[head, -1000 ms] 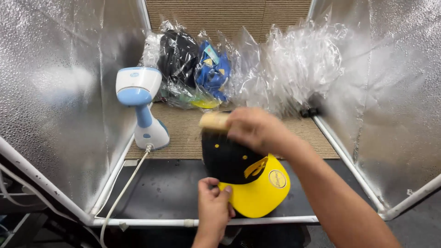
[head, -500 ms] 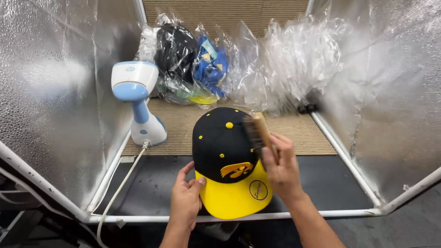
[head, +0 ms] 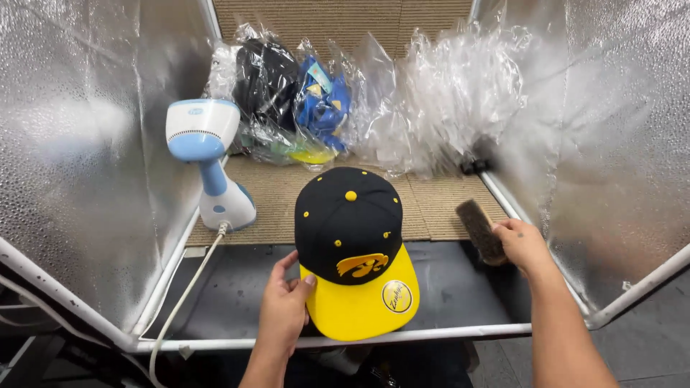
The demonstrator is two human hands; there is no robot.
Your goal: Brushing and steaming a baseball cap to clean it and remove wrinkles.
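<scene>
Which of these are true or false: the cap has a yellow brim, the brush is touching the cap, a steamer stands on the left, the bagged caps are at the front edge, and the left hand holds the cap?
1. The cap has a yellow brim and a black crown. True.
2. The brush is touching the cap. False: the right hand holds it off to the right, apart from the cap.
3. A white and blue steamer stands on the left. True.
4. The bagged caps lie at the front edge. False: they sit at the back, beside crumpled clear plastic.
5. The left hand holds the cap. True: it grips the cap at the brim's side.
</scene>
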